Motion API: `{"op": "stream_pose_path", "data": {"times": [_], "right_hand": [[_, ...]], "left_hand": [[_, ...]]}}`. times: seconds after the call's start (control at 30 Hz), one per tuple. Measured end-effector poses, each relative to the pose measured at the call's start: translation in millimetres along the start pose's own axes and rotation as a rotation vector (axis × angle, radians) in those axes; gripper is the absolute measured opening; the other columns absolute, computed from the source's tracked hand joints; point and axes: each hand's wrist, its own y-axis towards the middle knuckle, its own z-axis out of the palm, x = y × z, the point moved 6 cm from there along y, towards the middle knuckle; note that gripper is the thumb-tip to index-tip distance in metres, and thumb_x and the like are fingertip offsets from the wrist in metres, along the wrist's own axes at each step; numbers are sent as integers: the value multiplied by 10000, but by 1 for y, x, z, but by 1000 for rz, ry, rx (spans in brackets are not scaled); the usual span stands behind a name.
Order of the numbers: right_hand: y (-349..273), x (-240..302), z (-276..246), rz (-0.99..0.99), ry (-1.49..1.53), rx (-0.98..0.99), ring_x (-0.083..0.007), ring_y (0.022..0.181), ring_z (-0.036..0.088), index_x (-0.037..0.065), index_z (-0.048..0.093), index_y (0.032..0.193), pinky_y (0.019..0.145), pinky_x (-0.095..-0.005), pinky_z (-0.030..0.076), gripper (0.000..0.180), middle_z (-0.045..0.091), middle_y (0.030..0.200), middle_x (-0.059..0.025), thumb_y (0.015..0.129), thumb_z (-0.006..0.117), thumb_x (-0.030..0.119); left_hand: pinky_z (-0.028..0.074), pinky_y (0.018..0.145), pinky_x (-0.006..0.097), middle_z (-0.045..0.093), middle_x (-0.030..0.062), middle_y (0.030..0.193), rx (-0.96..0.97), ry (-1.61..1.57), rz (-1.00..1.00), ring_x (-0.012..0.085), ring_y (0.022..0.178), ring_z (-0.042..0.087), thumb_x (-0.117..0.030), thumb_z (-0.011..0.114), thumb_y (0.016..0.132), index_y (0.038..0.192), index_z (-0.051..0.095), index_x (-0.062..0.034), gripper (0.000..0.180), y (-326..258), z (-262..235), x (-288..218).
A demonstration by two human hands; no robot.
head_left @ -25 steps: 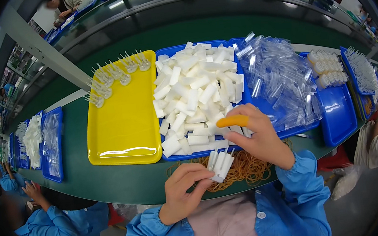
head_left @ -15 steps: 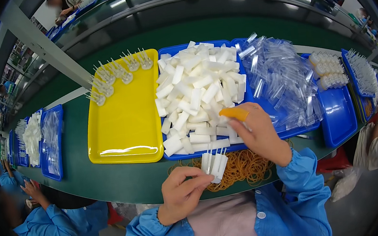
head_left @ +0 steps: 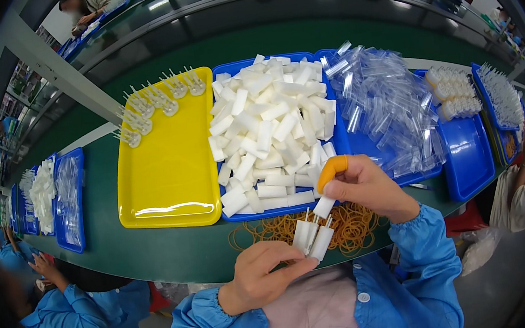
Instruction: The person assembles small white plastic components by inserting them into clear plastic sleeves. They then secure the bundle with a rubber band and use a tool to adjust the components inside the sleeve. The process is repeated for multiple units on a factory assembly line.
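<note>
Above the six o'clock edge of the green worktop (head_left: 163, 257), the left hand (head_left: 264, 272), fingers closed, holds a pale pronged piece (head_left: 312, 235) bearing white foam blocks (head_left: 324, 243); at its two o'clock, the right hand (head_left: 370, 184) pinches another white foam block (head_left: 324, 208) near the piece, contact unconfirmed.

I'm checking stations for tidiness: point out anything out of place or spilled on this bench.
The tangled rubber bands look odd: they lie loose along the green table's near edge, while white blocks and clear tubes are heaped in blue trays. Nothing looks clearly damaged.
</note>
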Motion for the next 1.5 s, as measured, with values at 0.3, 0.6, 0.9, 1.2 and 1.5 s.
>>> {"op": "stream_pose_path", "data": {"times": [0.3,0.6,0.9,1.2,1.5], "right_hand": [[-18,7,41,12,-253,108,-80,695,521,35,644,864,599,-237,416,188,588,772,-14,809,713,201],[-31,24,41,-273,-550,0,-231,735,525,72,671,876,661,-321,392,237,580,758,-81,754,725,267],[-31,34,-45,-143,-761,-480,-225,771,534,87,658,931,741,-340,380,261,587,757,-57,699,737,176],[-35,-4,-61,-279,-1110,-686,-291,756,582,-27,592,1048,681,-395,448,308,575,862,-124,761,644,73],[-64,41,-2,-406,-31,-411,-202,888,634,-64,543,1148,862,-325,473,372,651,928,-138,777,575,-70]], "left_hand": [[478,569,267,616,69,897,6,-47,-43,179,704,605,-18,749,593,856,733,-108,278,-6,1,-1],[458,847,329,542,138,1130,31,-528,-515,220,997,565,-98,791,684,1293,432,-43,709,-6,13,26],[404,965,318,482,140,1293,-37,-1279,-865,205,1162,497,-23,631,842,1330,297,-28,591,-22,35,41],[416,936,300,485,152,1297,-54,-1303,-854,190,1150,499,-56,518,922,1305,294,-46,444,-14,34,39],[419,921,300,441,137,1308,87,-1257,-697,184,1163,481,-95,486,953,1321,271,-47,429,-17,40,30]]}}
